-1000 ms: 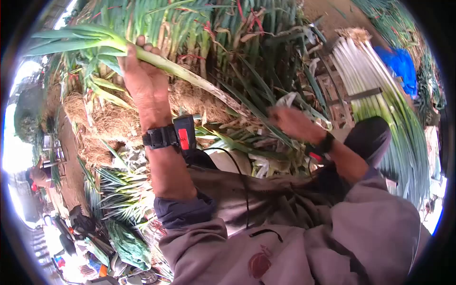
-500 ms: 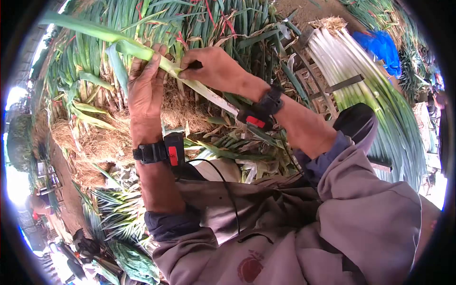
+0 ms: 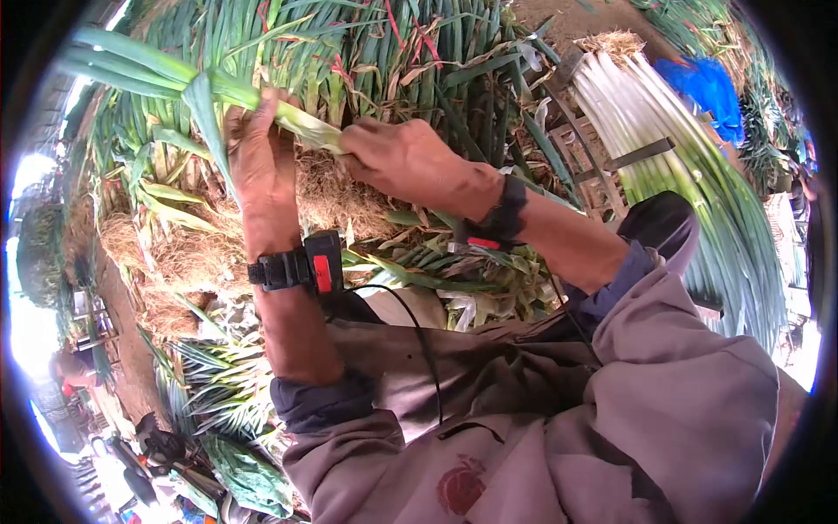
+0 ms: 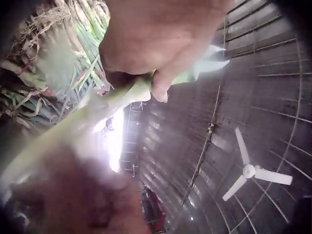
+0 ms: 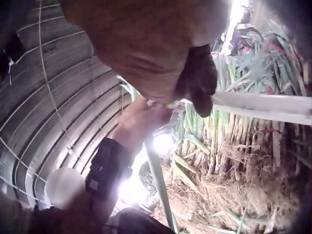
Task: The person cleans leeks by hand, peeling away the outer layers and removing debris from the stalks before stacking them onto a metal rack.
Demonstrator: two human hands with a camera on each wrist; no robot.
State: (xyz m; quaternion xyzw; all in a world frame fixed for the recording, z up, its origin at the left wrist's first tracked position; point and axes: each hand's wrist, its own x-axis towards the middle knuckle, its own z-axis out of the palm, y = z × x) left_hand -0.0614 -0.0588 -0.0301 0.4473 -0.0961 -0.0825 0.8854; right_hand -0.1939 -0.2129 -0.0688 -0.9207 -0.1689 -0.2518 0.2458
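In the head view my left hand [image 3: 262,166] holds a long leek [image 3: 305,128], its thumb across the upper stalk. The green leaves [image 3: 144,70] fan out to the upper left, and one bent leaf [image 3: 208,122] hangs down by my left wrist. My right hand [image 3: 423,166] pinches the stalk just right of my left hand, fingers curled against it. From the right wrist, the pale shaft [image 5: 263,105] is seen running out to the right past my right fingers. The left wrist view shows the stalk crossing between both hands, the nearer one blurred.
Upright leeks [image 3: 297,52] with red ties and tangled roots [image 3: 188,253] stand in front. At the right, cleaned white-shafted leeks [image 3: 620,113] lie on a wooden rack [image 3: 576,166] beside a blue bag [image 3: 707,92]. Loose leaves [image 3: 428,271] lie below my hands.
My right hand has come up from the lower right to the leek beside my left hand, then shifted slightly along the stalk. My left hand has kept its hold throughout.
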